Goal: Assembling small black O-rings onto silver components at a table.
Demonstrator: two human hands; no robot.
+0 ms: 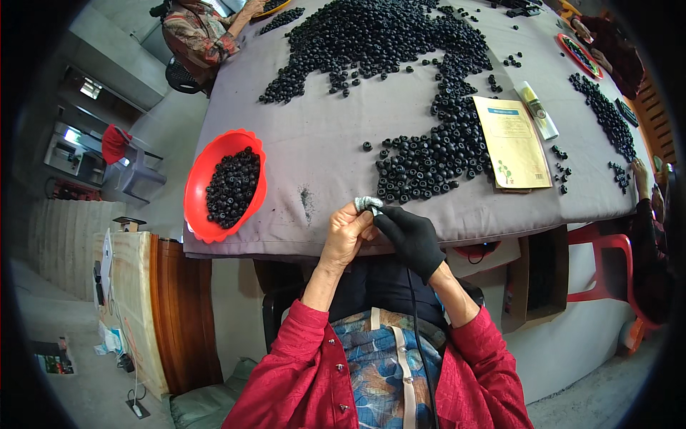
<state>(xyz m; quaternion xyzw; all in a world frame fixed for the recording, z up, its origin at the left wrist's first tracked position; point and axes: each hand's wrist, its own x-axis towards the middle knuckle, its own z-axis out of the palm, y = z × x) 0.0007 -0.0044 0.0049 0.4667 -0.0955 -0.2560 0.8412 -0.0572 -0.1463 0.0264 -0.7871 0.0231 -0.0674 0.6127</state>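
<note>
My left hand (345, 234) is bare and closed at the table's front edge. A pale grey-white wrap (368, 203), like cloth or tape, sits around its fingertip area. My right hand (413, 243), in a black glove, meets it there, its thumb and fingers pinched together against the wrap. Whatever small thing may lie between the fingers is hidden. Just beyond the hands lies a heap of small black ring-shaped pieces (421, 168), with a hole in each. To the left, a red scalloped bowl (196, 193) holds more of these pieces.
The grey tablecloth (321, 136) carries a larger pile of black pieces (364, 36) at the back. A yellow booklet (511, 143) and a white tube (536, 111) lie right of the near heap. People sit at the far left and right edges. A red chair (607, 264) stands right.
</note>
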